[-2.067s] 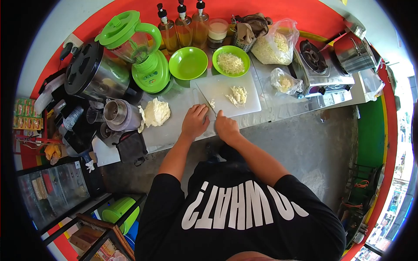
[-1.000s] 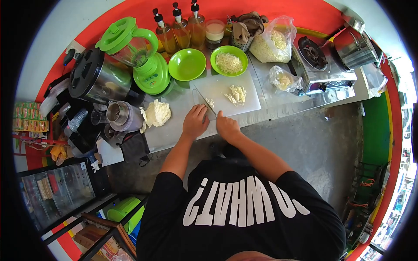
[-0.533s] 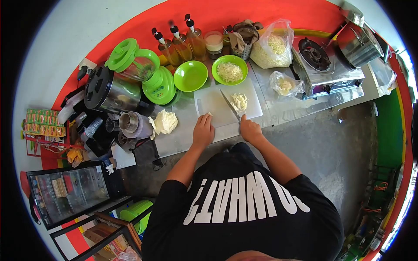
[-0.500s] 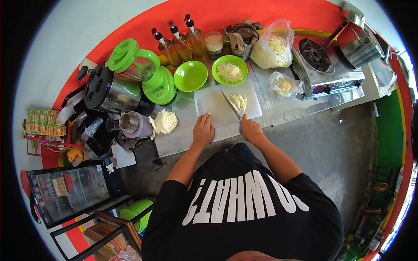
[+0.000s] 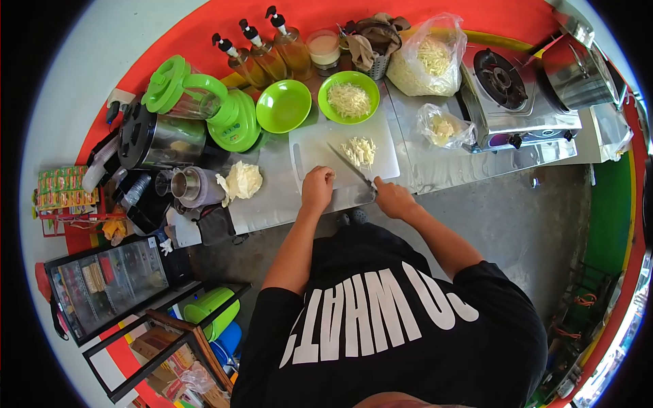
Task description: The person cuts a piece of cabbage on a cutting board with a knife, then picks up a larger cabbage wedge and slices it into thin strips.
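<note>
I see the kitchen knife [image 5: 349, 161] slanting across the white cutting board [image 5: 384, 166], its blade just left of a pile of pale strips [image 5: 358, 149]. The right hand [image 5: 394, 198] is closed round the handle by the board's near edge. The left hand [image 5: 317, 187] is at the near left edge, fingers curled in; from here I can't tell whether they pinch anything. Past the board's far edge I have a green plate [image 5: 373, 86] of fine shreds beside a green bowl [image 5: 283, 107]. Farther left stands a green blender [image 5: 235, 122]; well right, a gas stove [image 5: 500, 78].
</note>
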Available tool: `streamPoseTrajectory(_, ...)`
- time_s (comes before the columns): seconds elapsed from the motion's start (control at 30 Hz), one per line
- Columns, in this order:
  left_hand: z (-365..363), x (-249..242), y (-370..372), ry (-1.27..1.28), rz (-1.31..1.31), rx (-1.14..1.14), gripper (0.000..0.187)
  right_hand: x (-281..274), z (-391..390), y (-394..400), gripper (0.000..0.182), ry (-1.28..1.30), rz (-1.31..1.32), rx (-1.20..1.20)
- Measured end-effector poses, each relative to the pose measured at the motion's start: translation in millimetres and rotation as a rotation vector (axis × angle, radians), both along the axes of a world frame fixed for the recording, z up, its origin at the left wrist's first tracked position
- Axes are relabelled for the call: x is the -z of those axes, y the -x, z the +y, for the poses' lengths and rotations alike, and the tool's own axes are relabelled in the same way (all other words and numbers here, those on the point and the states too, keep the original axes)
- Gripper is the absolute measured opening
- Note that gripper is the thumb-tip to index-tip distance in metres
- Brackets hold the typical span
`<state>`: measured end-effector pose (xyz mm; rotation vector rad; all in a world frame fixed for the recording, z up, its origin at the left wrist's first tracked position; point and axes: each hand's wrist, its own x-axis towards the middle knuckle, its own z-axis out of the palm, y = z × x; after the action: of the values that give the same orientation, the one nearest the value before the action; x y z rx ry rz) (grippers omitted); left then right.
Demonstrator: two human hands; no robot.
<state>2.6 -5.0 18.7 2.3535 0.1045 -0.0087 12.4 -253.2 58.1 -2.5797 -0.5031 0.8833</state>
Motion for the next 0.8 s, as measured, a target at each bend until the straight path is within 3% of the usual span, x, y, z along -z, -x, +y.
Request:
streamPoseTrajectory(0.33,-13.4,6.1,-13.8,0.112,-0.084,-0.007,0.011,6.6,-18.7,-6.1,0.032,-0.168,-0.124,0.078)
streamPoseTrajectory(0.5,-13.5,-1.3,-30.9,-0.096,-0.118,0.140,0.009,-2.0,3.8,4.4,0.031,-0.139,-0.226,0.051)
streamPoseTrajectory(0.8,-16.5,-3.7,-22.1,-0.206,-0.154,0.125,0.008,-6.0,28.6,11.1,0.022,0.082,-0.338,-0.087)
